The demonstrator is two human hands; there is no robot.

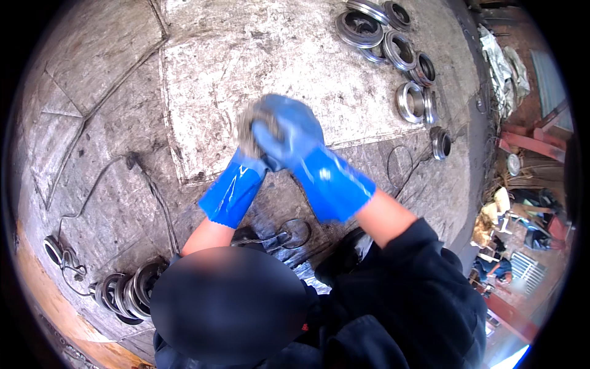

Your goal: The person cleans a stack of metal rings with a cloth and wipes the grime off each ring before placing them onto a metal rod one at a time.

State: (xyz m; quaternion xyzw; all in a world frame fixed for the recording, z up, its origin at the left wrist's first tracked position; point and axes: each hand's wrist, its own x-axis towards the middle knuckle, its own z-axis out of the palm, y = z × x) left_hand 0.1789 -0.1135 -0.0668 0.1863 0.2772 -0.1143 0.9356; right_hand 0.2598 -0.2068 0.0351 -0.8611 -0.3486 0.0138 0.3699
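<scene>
Both hands wear blue rubber gloves and are pressed together in front of me, above the worn grey sheet [209,80]. My right hand [290,130] is closed over the top, its fingers curled around a grey-brown, rounded thing [249,126]. Motion smears this thing, and I cannot tell whether it is a dirty ring or a rag. Beneath and to the left, my left hand [251,158] grips the same bundle. Its fingers are mostly hidden by the right glove.
Several metal rings [401,51] lie grouped at the far right of the sheet. More rings [126,296] stand in a row at the near left, beside a cable [161,206]. A thin wire loop [400,166] lies to the right. Red steel beams [533,145] and another person [495,269] show at the right edge.
</scene>
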